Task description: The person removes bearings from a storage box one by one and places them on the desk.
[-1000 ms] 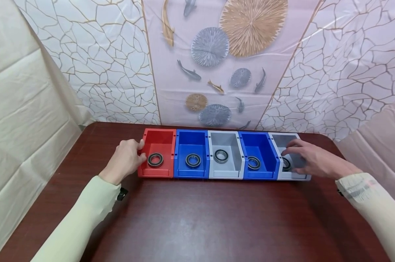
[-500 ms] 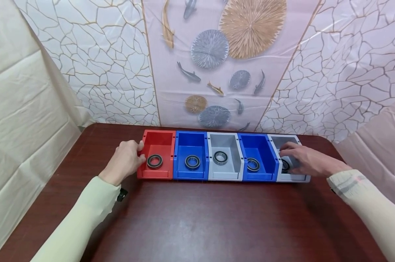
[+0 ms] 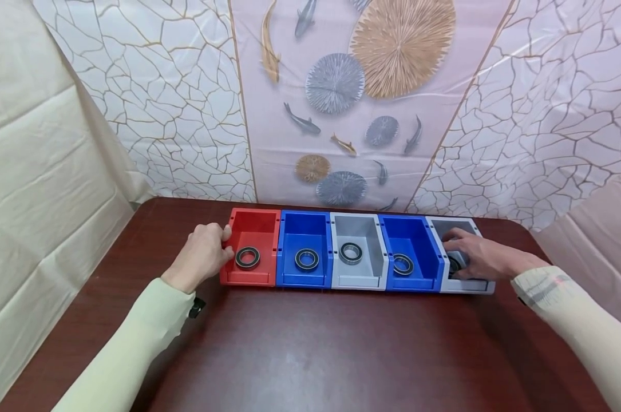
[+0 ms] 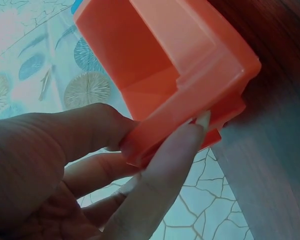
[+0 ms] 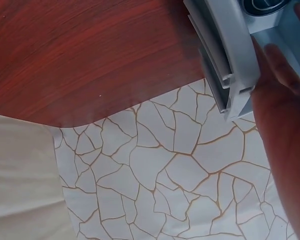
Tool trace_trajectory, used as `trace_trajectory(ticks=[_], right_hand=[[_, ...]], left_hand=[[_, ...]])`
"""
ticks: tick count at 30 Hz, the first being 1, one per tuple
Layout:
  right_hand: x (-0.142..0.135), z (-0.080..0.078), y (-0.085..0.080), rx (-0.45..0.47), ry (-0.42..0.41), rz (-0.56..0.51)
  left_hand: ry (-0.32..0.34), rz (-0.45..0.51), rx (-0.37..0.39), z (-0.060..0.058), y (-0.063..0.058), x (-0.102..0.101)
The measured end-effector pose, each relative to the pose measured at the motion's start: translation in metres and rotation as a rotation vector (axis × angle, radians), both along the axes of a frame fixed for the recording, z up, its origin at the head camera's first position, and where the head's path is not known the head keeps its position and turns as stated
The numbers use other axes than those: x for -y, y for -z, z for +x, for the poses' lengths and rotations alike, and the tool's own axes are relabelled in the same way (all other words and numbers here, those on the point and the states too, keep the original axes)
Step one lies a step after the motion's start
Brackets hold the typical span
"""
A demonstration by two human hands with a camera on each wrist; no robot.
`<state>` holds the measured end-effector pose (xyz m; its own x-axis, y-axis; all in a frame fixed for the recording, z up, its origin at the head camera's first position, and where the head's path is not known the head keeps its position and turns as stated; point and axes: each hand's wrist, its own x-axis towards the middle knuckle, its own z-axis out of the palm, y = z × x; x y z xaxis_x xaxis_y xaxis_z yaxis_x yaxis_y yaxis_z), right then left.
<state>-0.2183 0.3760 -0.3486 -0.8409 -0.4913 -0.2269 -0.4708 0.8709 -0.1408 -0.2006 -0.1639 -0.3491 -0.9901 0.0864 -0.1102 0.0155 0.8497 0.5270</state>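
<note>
Five small open bins stand side by side in the head view, each with a ring-shaped ball bearing in it. At the left end is the red bin (image 3: 253, 229); my left hand (image 3: 199, 252) pinches its side rim, thumb and fingers on either side of the wall (image 4: 175, 115). My right hand (image 3: 477, 254) reaches into the grey bin (image 3: 467, 286) at the right end. Its thumb and fingers lie around the dark bearing (image 3: 455, 264) there, which the hand partly hides. The right wrist view shows this bearing (image 5: 264, 5) cut off at the top; I cannot tell whether it is pinched.
Between the end bins sit a blue bin (image 3: 305, 226), a grey bin (image 3: 356, 226) and another blue bin (image 3: 405, 229). The dark red-brown table (image 3: 341, 343) extends in front of them. Patterned cloth (image 3: 336, 131) hangs behind, with plain cloth (image 3: 32, 171) on the left.
My right hand has moved left and down into the right-end grey bin, and its fingers have drawn closer around the bearing. My left hand keeps its place at the red bin.
</note>
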Motion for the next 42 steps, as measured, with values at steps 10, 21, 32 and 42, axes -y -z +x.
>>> trace_trajectory(ticks=[10, 21, 32, 42], right_hand=[[-0.001, -0.003, 0.005, -0.029, -0.027, 0.051], [0.001, -0.008, 0.018, -0.096, -0.051, 0.007], [0.001, -0.009, 0.018, -0.085, -0.071, 0.008], [0.003, -0.010, 0.019, -0.121, -0.096, 0.036]], left_hand=[[0.004, 0.007, -0.029, 0.001, 0.001, -0.003], [0.005, -0.007, -0.044, 0.002, 0.003, -0.002], [0.001, -0.006, -0.035, 0.003, 0.001, -0.002], [0.001, -0.009, -0.020, 0.004, 0.001, -0.002]])
